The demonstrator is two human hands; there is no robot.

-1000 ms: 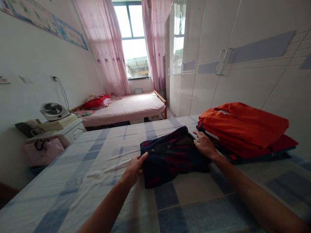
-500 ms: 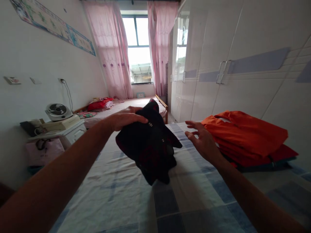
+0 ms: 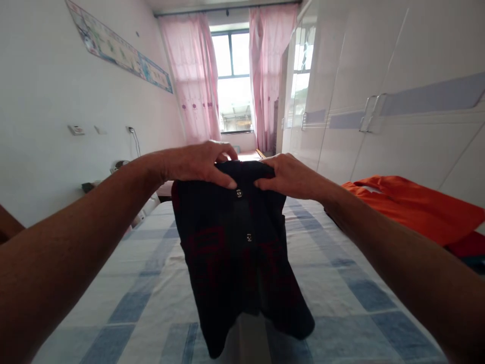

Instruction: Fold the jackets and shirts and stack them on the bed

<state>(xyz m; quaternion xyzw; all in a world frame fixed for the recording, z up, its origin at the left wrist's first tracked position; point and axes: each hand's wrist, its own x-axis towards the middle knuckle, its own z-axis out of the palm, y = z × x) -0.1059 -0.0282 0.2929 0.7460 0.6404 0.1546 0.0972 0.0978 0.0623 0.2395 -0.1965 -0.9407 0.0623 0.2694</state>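
Note:
A black garment with dark red patterning and metal buttons (image 3: pixel 235 253) hangs in front of me over the bed. It looks like a shirt or jacket. My left hand (image 3: pixel 206 163) grips its top edge near the collar, thumb on the front side. On the opposite side of the collar, my right hand (image 3: pixel 282 176) pinches the cloth between thumb and fingers. Below the hands the front hangs down, its lower corners spread over the checked sheet. The fingertips behind the cloth are hidden.
A blue and white checked bedsheet (image 3: pixel 151 283) spreads beneath. Folded orange clothing (image 3: pixel 413 202) lies at the right on a stack with red cloth. White wardrobe doors (image 3: pixel 352 76) line the right wall. A window with pink curtains (image 3: pixel 189 86) is ahead; a small fan (image 3: pixel 120 165) stands left.
My right hand has moved from open beside the garment to gripping its collar. The garment, crumpled before in my left hand, now hangs unfolded facing me. The view has turned slightly left.

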